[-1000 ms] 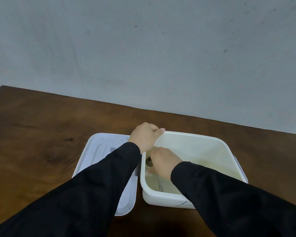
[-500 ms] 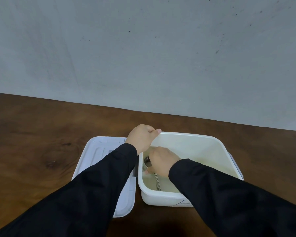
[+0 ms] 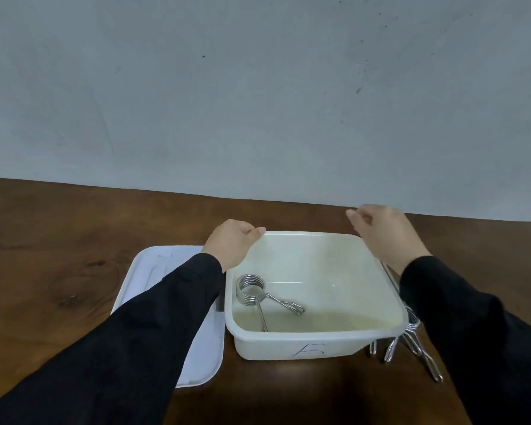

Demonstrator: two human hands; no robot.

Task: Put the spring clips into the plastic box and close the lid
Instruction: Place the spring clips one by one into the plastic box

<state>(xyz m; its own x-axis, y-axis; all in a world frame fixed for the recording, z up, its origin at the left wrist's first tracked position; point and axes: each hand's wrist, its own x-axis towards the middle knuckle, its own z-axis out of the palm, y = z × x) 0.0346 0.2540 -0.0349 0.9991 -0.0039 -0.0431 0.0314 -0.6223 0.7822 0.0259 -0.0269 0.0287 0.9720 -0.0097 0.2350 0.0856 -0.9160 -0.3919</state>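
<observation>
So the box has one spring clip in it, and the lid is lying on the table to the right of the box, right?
Not quite. The lid lies on the table to the left of the plastic box, partly under the person's left sleeve, as the head view shows. The rest is right: one spring clip sits inside the box. What lies to the right of the box is more spring clips.

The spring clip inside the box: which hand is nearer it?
Left. The left hand grips the rim just above the spring clip; the right hand is across the box.
</observation>
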